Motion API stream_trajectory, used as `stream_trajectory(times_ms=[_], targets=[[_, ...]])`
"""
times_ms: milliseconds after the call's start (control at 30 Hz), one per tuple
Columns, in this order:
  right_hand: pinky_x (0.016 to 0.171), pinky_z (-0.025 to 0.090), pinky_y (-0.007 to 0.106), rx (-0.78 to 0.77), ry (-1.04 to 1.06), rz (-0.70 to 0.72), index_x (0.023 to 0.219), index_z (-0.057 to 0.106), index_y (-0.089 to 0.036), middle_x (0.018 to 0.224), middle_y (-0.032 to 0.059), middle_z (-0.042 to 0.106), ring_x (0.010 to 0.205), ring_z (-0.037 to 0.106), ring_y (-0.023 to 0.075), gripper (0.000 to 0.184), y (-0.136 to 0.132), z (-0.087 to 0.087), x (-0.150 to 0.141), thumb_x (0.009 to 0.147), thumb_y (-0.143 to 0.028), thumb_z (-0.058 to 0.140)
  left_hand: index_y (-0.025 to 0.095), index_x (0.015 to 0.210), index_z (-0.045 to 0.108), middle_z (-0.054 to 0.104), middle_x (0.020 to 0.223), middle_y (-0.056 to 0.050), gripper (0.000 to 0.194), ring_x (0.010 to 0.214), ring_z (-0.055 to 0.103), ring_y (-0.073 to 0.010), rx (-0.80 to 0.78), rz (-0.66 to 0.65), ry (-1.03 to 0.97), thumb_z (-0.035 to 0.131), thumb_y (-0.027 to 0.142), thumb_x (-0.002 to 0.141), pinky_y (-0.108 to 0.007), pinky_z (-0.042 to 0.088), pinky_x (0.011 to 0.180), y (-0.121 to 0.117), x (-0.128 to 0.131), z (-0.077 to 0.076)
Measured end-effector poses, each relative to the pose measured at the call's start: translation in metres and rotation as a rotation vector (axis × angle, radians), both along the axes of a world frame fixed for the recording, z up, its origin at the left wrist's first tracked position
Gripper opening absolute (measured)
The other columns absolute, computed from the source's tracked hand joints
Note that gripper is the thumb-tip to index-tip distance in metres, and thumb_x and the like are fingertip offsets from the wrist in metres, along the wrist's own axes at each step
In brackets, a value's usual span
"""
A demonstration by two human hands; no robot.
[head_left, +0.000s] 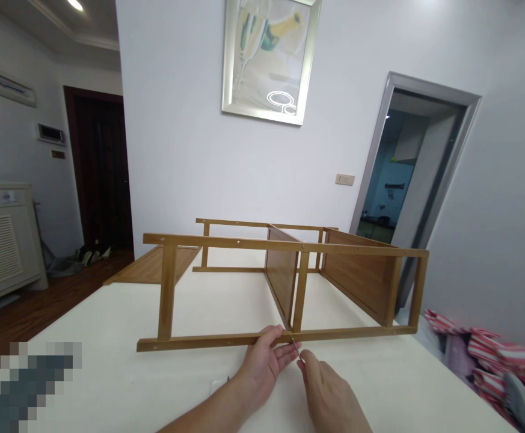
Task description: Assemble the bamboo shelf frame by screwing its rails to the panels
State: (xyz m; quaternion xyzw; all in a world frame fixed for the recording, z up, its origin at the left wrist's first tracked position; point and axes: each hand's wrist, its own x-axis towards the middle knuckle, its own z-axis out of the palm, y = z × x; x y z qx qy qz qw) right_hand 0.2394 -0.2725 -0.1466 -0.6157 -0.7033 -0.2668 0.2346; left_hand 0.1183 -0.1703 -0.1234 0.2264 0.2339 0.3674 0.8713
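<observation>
A brown wooden shelf frame [217,341] lies on its side on a white tabletop. My left hand [264,364] is at its lower front rail, near the middle upright. The thumb rests against the rail, and the other fingers stretch out just below the joint. Closed around a thin metal tool [296,349] is my right hand [325,388]. The tool's shaft slants up to the rail where the middle shelf panel [281,270] meets it. My fingers hide the tool's handle, so its exact kind is unclear.
A loose-looking wooden panel [154,266] is at the table's far left. Behind my left forearm sits a small whitish item [217,386], partly hidden. Red-and-white striped cloth [492,355] is heaped on the right. The white table [109,373] extends toward the wall.
</observation>
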Motion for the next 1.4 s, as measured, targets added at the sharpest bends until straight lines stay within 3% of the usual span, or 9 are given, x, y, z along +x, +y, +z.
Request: stream_trajectory(times_ms=[133,267,400,567,667,800,1100,1300,1400], targets=[[0.057,0.044,0.027,0.071,-0.278,-0.047,0.104,0.055,-0.016,0.074,0.0058,0.066,0.062,0.061,0.0188,0.037,-0.004,0.008,-0.004,0.079,0.006,0.039,0.018,0.089,0.052,0.073,0.085,-0.007,0.020,0.082,0.074,-0.0264,0.003,-0.001,-0.008,0.069,0.021,0.080,-0.035,0.056,0.082,0.001,0.000,-0.001],[0.059,0.048,0.027,0.052,-0.256,-0.033,0.118,0.051,-0.011,0.083,0.0109,0.070,0.067,0.065,0.0207,0.046,-0.001,0.001,-0.003,0.078,0.006,0.036,0.019,0.088,0.050,0.073,0.083,-0.007,0.022,0.081,0.074,-0.0257,0.011,-0.007,-0.020,0.070,0.020,0.079,-0.035,0.056,0.080,0.001,-0.001,-0.001],[0.059,0.049,0.027,-0.144,0.132,-0.022,0.127,0.042,-0.011,0.083,0.0116,0.071,0.066,0.068,0.0208,0.045,0.005,-0.004,-0.007,0.085,-0.002,0.029,0.019,0.087,0.050,0.074,0.085,-0.007,0.020,0.075,0.073,-0.0212,0.034,-0.011,-0.033,0.069,0.020,0.081,-0.032,0.055,0.078,0.000,-0.002,-0.001],[0.049,0.044,0.024,-0.278,0.892,-0.122,0.125,0.038,-0.019,0.063,-0.0007,0.061,0.051,0.063,0.0172,0.033,0.007,0.015,-0.033,0.098,-0.032,0.025,0.018,0.084,0.050,0.074,0.084,-0.009,0.015,0.079,0.073,-0.0215,0.052,-0.027,-0.045,0.065,0.019,0.083,-0.032,0.055,0.079,0.000,-0.002,0.000],[0.043,0.042,0.024,-0.252,1.232,-0.066,0.120,0.038,-0.022,0.058,-0.0047,0.058,0.041,0.058,0.0154,0.038,0.007,0.028,-0.045,0.095,-0.049,0.031,0.018,0.084,0.050,0.074,0.085,-0.011,0.014,0.081,0.073,-0.0217,0.056,-0.039,-0.046,0.064,0.020,0.085,-0.032,0.055,0.081,0.000,-0.001,0.000],[0.040,0.043,0.025,-0.248,1.508,-0.002,0.118,0.037,-0.022,0.056,-0.0063,0.059,0.039,0.058,0.0160,0.052,0.010,0.034,-0.047,0.085,-0.062,0.046,0.018,0.084,0.050,0.074,0.084,-0.011,0.014,0.080,0.073,-0.0214,0.058,-0.032,-0.048,0.063,0.020,0.085,-0.032,0.055,0.078,-0.001,-0.001,0.000],[0.041,0.047,0.026,-0.326,1.699,0.084,0.117,0.036,-0.021,0.057,-0.0050,0.061,0.039,0.060,0.0171,0.063,0.015,0.031,-0.037,0.077,-0.065,0.057,0.019,0.083,0.049,0.074,0.083,-0.009,0.017,0.072,0.071,-0.0187,0.039,-0.027,-0.043,0.066,0.020,0.083,-0.030,0.054,0.076,-0.002,-0.001,0.002],[0.047,0.050,0.029,-0.379,1.782,0.125,0.111,0.041,-0.021,0.061,-0.0030,0.064,0.042,0.061,0.0161,0.057,0.014,0.029,-0.036,0.077,-0.063,0.059,0.018,0.082,0.051,0.073,0.081,-0.008,0.015,0.072,0.070,-0.0187,0.029,-0.030,-0.048,0.066,0.021,0.083,-0.029,0.054,0.073,-0.001,-0.001,0.000],[0.047,0.048,0.027,-0.455,1.724,0.126,0.108,0.044,-0.021,0.064,-0.0020,0.065,0.043,0.061,0.0150,0.053,0.014,0.029,-0.031,0.077,-0.063,0.056,0.018,0.082,0.052,0.072,0.081,-0.008,0.015,0.073,0.071,-0.0194,0.029,-0.018,-0.049,0.067,0.020,0.081,-0.028,0.054,0.071,-0.001,0.000,0.000]])
